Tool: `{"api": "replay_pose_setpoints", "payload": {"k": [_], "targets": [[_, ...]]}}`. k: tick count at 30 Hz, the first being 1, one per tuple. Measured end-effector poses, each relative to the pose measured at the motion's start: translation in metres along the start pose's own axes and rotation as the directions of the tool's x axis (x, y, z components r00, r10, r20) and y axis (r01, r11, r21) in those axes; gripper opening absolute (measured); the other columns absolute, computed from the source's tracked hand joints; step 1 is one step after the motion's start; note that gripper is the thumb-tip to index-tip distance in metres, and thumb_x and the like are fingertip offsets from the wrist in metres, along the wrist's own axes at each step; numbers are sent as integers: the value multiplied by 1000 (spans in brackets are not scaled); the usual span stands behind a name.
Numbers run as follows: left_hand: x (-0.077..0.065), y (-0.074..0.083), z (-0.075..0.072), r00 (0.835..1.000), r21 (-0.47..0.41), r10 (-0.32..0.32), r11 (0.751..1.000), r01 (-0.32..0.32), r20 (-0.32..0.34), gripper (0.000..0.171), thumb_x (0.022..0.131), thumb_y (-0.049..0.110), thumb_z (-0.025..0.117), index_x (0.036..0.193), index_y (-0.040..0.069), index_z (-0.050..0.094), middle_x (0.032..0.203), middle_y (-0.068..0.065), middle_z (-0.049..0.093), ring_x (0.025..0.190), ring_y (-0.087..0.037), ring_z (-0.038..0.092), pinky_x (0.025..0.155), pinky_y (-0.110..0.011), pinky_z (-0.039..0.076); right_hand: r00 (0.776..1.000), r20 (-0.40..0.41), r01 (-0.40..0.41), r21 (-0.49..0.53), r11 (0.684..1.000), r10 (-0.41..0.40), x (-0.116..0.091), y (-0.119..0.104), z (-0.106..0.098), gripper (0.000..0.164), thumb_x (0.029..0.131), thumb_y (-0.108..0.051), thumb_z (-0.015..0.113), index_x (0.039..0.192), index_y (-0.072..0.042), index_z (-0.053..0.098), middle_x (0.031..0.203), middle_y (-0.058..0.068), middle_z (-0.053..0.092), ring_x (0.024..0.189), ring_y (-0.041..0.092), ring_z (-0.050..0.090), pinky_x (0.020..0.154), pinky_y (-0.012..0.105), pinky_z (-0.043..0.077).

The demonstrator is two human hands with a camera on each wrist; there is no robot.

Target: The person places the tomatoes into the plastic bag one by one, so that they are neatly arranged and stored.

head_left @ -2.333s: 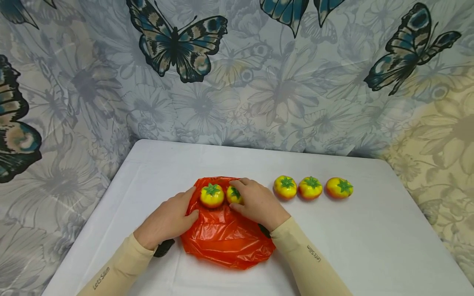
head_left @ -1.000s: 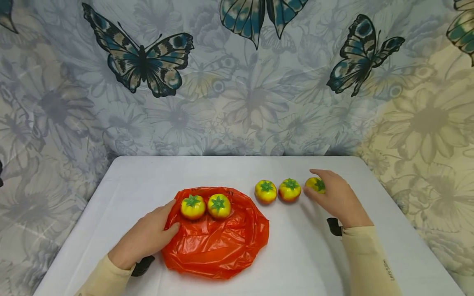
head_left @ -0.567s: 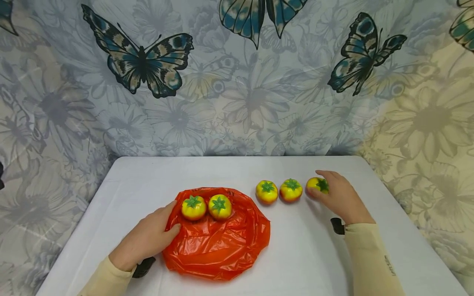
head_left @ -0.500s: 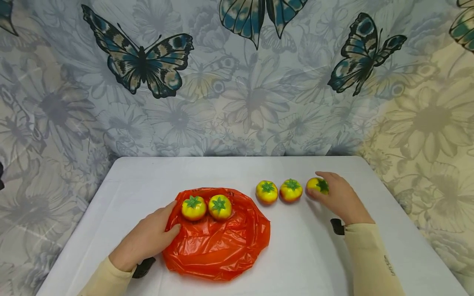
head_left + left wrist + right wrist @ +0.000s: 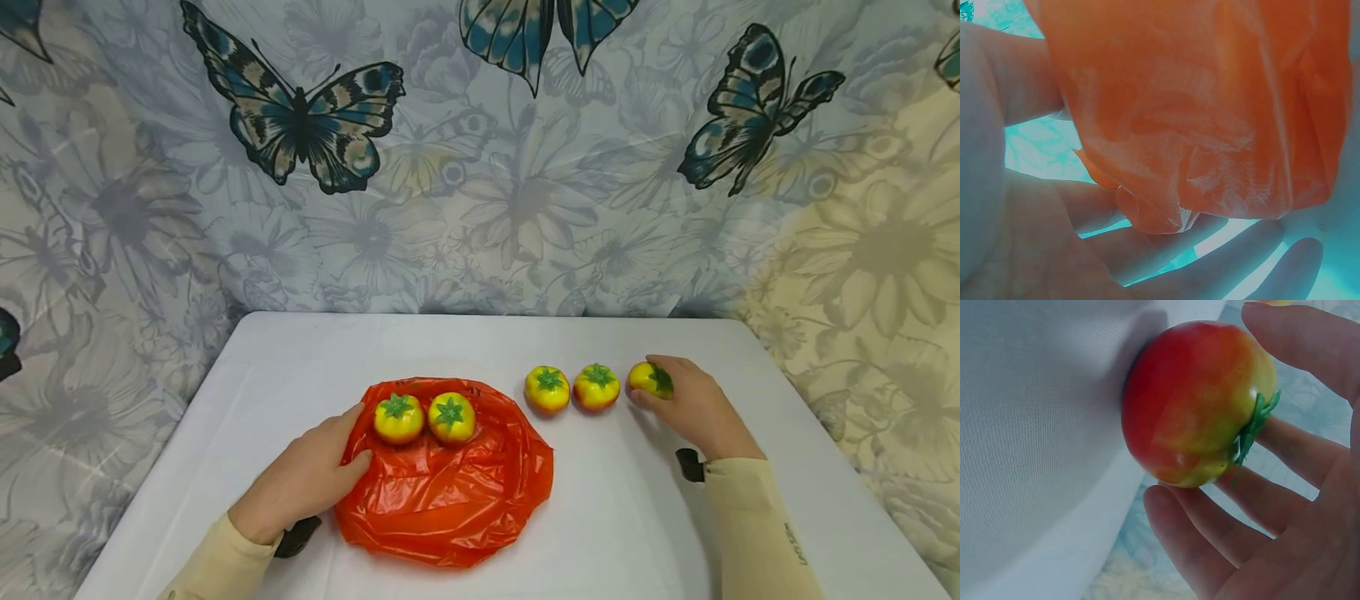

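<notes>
A red plastic bag (image 5: 450, 500) lies spread on the white table, and two yellow-red toy tomatoes (image 5: 399, 418) with green leafy tops sit on its far part. My left hand (image 5: 303, 475) rests against the bag's left side; in the left wrist view its fingers (image 5: 1210, 269) stretch nearly straight beside the orange-looking plastic. At the right, my right hand (image 5: 701, 408) holds another tomato (image 5: 647, 379) between thumb and fingers. The right wrist view shows this tomato (image 5: 1191, 406) close to the cloth, tilted, its green top toward the palm.
Two more tomatoes (image 5: 597, 387) stand side by side between the bag and my right hand. The white table (image 5: 360, 342) ends at a wall hanging (image 5: 525, 208) printed with butterflies and flowers.
My right hand has left the tomato on the bag and moved right to the farthest tomato, which now tips toward the palm. My left hand stays at the bag's left side.
</notes>
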State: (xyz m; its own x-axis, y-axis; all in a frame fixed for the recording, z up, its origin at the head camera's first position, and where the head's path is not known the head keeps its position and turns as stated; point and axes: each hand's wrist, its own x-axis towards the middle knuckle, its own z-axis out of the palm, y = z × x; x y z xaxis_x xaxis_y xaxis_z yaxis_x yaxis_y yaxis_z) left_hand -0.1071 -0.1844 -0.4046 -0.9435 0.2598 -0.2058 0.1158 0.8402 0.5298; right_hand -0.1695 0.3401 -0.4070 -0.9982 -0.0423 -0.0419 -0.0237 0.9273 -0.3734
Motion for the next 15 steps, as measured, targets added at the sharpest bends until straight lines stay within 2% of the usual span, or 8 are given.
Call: {"api": "replay_pose_setpoints", "payload": {"k": [15], "targets": [[-2, 0, 0, 999, 7, 24, 1000, -24, -23, 75, 104, 30, 66, 168, 4, 36, 155, -23, 59, 137, -41, 63, 107, -64, 56, 1000, -11, -7, -20, 1000, 6, 3, 0, 2, 71, 101, -35, 76, 156, 0, 49, 155, 36, 49, 139, 58, 49, 115, 76, 41]]}}
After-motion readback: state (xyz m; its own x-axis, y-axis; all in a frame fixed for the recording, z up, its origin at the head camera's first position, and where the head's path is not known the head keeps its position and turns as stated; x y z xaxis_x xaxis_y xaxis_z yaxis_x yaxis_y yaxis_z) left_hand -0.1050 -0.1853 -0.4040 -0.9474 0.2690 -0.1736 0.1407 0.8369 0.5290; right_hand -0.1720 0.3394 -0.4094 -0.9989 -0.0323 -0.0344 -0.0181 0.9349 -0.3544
